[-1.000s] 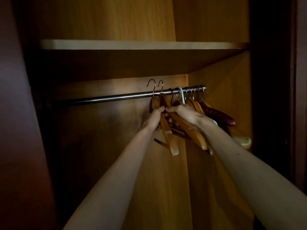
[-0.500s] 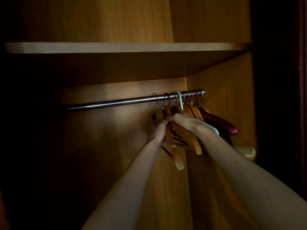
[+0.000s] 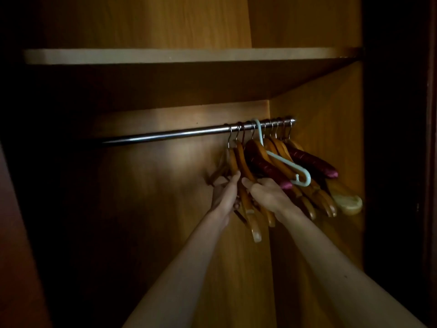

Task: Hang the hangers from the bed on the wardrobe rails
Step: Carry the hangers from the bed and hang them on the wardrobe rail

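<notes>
A metal rail (image 3: 165, 136) crosses the wardrobe under a shelf. At its right end hang several wooden hangers (image 3: 246, 166), two maroon padded hangers (image 3: 264, 165) and a pale blue plastic hanger (image 3: 283, 162), all hooked on the rail. My left hand (image 3: 224, 192) holds the leftmost wooden hangers from the left side. My right hand (image 3: 267, 195) rests on the wooden hangers beside it, its fingers curled on them. A pale wide-ended hanger (image 3: 347, 202) sticks out at the far right.
A wooden shelf (image 3: 179, 56) runs above the rail. The wardrobe's right wall (image 3: 326, 102) stands just beyond the hangers. The left part of the rail is bare and in shadow. A dark door edge (image 3: 402, 138) borders the right.
The two hooks that stood above the rail have come down onto it. Both hands have slid lower along the hangers, and the bunch sits closer to the right end.
</notes>
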Demonstrator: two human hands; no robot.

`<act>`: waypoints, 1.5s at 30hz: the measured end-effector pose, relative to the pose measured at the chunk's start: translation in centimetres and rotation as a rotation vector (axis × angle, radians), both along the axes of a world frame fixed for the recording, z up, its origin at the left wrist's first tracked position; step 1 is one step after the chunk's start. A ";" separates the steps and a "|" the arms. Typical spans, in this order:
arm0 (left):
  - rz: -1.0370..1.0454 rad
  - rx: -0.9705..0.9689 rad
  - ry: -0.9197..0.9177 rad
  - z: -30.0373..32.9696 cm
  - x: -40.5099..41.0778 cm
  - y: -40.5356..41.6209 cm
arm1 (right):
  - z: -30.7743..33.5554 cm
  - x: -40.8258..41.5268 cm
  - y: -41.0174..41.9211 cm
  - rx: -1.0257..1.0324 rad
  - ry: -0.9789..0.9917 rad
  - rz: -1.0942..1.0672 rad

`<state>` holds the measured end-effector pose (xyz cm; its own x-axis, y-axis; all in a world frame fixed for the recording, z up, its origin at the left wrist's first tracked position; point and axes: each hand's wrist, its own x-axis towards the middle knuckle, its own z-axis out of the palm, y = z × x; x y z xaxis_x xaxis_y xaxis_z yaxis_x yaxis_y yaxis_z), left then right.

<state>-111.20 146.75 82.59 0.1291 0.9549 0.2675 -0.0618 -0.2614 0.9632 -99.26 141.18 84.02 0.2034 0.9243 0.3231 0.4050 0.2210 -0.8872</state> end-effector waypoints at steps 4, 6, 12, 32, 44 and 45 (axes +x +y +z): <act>0.017 -0.086 -0.065 -2.5 -0.6 -1.5 | -3.3 0.2 -2.5 0.115 0.331 0.033; 0.024 -0.163 -0.115 -4.3 -1.0 -2.4 | -4.4 0.4 -3.8 0.114 0.493 -0.022; 0.050 -0.309 -0.019 -15.1 -2.0 -5.4 | -9.1 1.3 -7.8 0.153 0.637 -0.020; -0.893 -0.702 1.522 -58.8 -2.8 -21.8 | -58.7 -2.6 -33.8 -1.159 0.901 -0.760; -1.416 -0.346 1.761 -62.7 0.6 -33.1 | -64.2 -17.7 -51.8 -1.240 1.273 -1.376; -1.467 -0.313 1.779 -62.6 1.5 -34.5 | -64.5 -18.9 -52.8 -1.215 1.339 -1.401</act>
<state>-109.74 112.28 20.00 0.3748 0.0129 -0.9270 0.6391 -0.7279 0.2483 -118.16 88.36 19.47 0.2286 -0.3436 -0.9109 -0.9584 -0.2435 -0.1487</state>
